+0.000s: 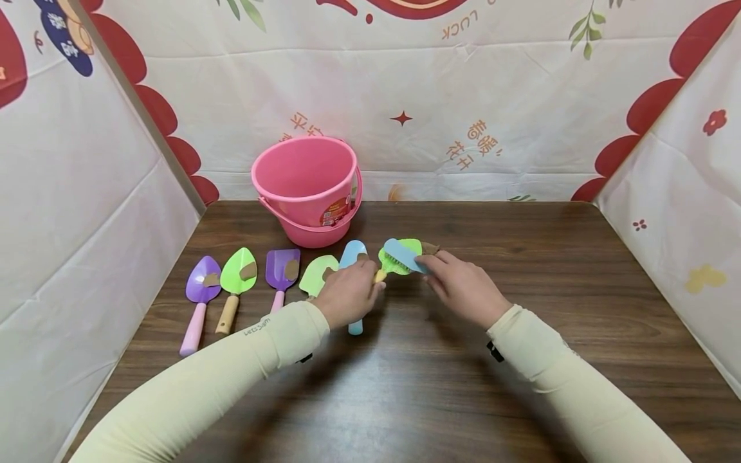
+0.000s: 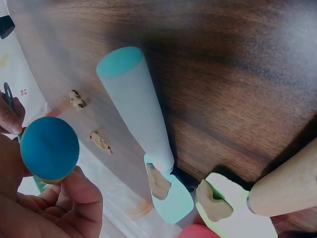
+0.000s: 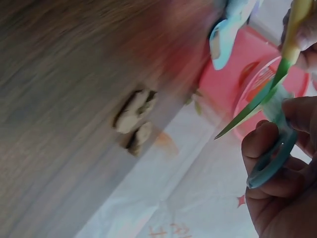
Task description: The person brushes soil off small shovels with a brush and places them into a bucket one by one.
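Observation:
My left hand (image 1: 349, 292) grips the yellow handle of a small bright green toy shovel (image 1: 413, 245), its blade raised over the table. The handle's round blue end (image 2: 50, 148) faces the left wrist camera. In my right hand (image 1: 466, 286) is a light blue brush (image 1: 398, 251), bristles against the green blade. The brush handle ends in a ring (image 3: 275, 161), pinched between thumb and fingers in the right wrist view. Beyond the blade, brown clay-like lumps (image 2: 100, 143) lie on the table. Beneath my left forearm and hand are a light blue shovel (image 1: 351, 251) and a pale green shovel (image 1: 316, 272).
A pink bucket (image 1: 289, 209) with its handle down stands at the back, left of centre. Left of my hands lie a purple square shovel (image 1: 276, 270), a green pointed shovel (image 1: 234, 262) and a purple pointed shovel (image 1: 199, 283), each with a brown patch. Printed cloth (image 1: 370, 90) walls the table.

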Tool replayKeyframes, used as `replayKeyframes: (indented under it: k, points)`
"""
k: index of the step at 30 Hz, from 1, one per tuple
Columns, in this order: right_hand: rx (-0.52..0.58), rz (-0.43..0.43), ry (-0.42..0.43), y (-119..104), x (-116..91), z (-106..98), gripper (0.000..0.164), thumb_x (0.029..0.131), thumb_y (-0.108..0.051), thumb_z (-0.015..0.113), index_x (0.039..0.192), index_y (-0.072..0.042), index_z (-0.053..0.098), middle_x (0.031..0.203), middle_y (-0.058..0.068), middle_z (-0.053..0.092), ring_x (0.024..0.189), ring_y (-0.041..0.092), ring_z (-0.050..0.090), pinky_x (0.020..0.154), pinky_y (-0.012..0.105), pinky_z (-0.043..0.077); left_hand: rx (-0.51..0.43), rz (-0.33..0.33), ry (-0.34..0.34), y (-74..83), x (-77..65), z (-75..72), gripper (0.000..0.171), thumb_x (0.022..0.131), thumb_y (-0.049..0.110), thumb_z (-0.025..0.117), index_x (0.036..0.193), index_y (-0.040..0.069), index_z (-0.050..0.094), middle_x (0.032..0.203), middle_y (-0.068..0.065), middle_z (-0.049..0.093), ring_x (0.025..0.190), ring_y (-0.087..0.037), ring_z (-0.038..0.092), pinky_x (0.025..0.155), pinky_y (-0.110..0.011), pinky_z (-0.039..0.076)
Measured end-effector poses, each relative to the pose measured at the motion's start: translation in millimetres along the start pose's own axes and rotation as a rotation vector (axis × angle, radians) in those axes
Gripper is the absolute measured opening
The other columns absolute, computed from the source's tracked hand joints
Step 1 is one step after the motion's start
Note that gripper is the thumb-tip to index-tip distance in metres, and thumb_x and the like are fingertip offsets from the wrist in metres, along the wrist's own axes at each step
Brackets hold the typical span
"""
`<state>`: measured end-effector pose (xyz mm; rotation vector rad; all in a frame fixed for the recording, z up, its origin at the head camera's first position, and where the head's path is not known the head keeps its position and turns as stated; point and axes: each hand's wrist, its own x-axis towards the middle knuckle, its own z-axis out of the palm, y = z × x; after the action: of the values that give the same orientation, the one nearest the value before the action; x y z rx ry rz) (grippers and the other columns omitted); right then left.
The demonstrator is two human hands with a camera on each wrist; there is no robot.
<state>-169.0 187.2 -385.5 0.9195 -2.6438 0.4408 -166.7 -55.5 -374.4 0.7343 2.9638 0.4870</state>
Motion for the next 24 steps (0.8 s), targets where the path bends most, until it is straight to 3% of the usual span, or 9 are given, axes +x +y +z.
replayKeyframes:
  k: [11, 17, 21, 24]
  points:
    - [0.026, 0.158, -0.032, 28, -7, 5, 0.034, 0.096, -0.009, 0.064, 0.129, -0.003, 0.060, 0.111, 0.015, 0.065, 0.086, 0.027, 0.065, 0.066, 0.046, 0.052, 0.001, 0.005, 0.003, -3.0, -0.6, 3.2, 0.025, 0.100, 0.031, 0.059, 0.105, 0.007, 0.057, 0.087, -0.001, 0.053, 0.074, -0.016, 0.054, 0.063, -0.035, 0.049]
    - [0.042, 0.221, -0.064, 34, -10, 4, 0.034, 0.097, -0.010, 0.061, 0.131, -0.003, 0.059, 0.111, 0.015, 0.065, 0.086, 0.027, 0.063, 0.068, 0.048, 0.050, 0.005, -0.017, -0.003, -5.2, 0.1, 1.9, 0.024, 0.100, 0.032, 0.058, 0.105, 0.009, 0.056, 0.089, 0.000, 0.053, 0.076, -0.016, 0.055, 0.067, -0.040, 0.048]
    - [0.044, 0.234, -0.062, 37, -11, 1, 0.035, 0.098, -0.011, 0.061, 0.132, -0.005, 0.059, 0.108, 0.014, 0.064, 0.081, 0.025, 0.061, 0.066, 0.046, 0.049, -0.009, -0.008, -0.011, -8.2, -0.5, -8.5, 0.026, 0.100, 0.030, 0.058, 0.111, 0.007, 0.056, 0.088, -0.001, 0.054, 0.076, -0.016, 0.054, 0.069, -0.040, 0.049]
    - [0.039, 0.244, -0.041, 40, -13, -2, 0.034, 0.097, -0.011, 0.062, 0.131, -0.005, 0.059, 0.103, 0.013, 0.064, 0.077, 0.025, 0.059, 0.064, 0.046, 0.048, -0.013, -0.004, -0.007, -10.4, -1.1, -25.9, 0.022, 0.100, 0.028, 0.059, 0.106, 0.007, 0.057, 0.084, -0.002, 0.054, 0.074, -0.016, 0.054, 0.066, -0.036, 0.049]
